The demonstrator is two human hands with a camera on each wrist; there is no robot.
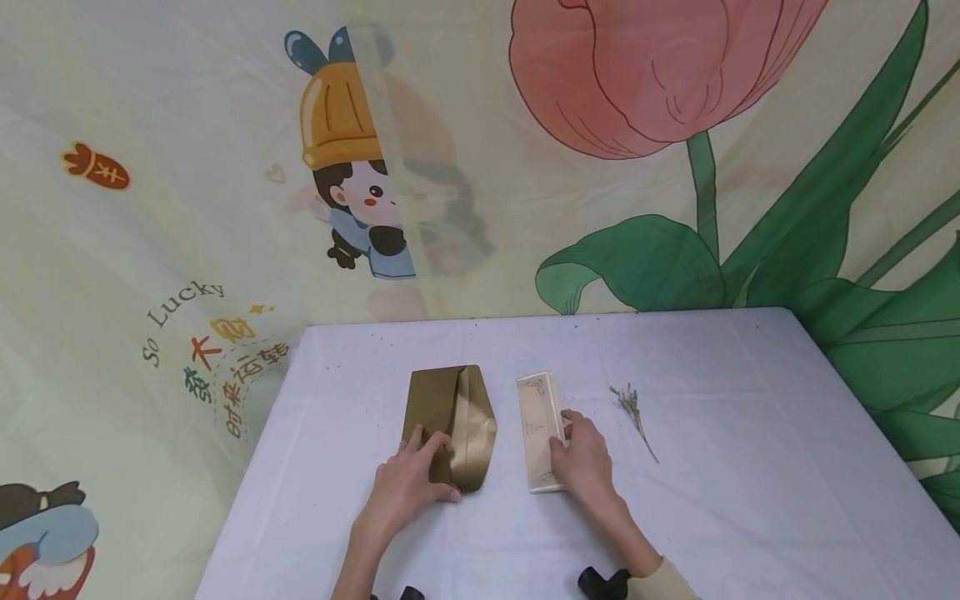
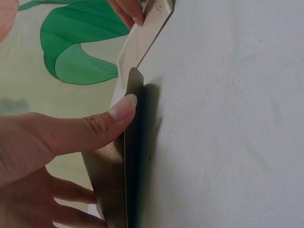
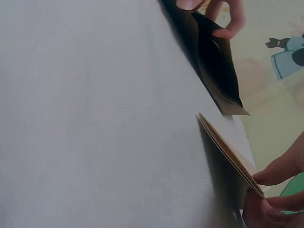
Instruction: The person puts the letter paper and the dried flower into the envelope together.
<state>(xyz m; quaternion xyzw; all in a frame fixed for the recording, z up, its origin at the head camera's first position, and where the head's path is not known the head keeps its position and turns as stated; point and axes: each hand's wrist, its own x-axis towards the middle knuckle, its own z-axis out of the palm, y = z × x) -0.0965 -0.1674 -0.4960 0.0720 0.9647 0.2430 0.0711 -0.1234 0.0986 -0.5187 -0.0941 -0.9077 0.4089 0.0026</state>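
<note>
A gold envelope [image 1: 435, 396] lies on the white cloth, its flap unfolded to the right. My left hand [image 1: 397, 492] grips it near the lower end, the thumb at the near edge and an index finger bent at the mouth. In the right wrist view the mouth of the envelope [image 3: 216, 61] gapes, dark inside. To the right is a folded cream card [image 1: 536, 433] with fine printed decoration. My right hand [image 1: 588, 462] pinches its right edge between thumb and fingers. From the right wrist, the card [image 3: 228, 154] appears tilted, with one edge raised off the cloth.
A small dried flower sprig [image 1: 632, 412] lies right of the card. Black objects [image 1: 603, 583] show beside the wrists at the bottom of the head view. The cloth-covered table [image 1: 750, 467] ends at a printed backdrop [image 1: 480, 167].
</note>
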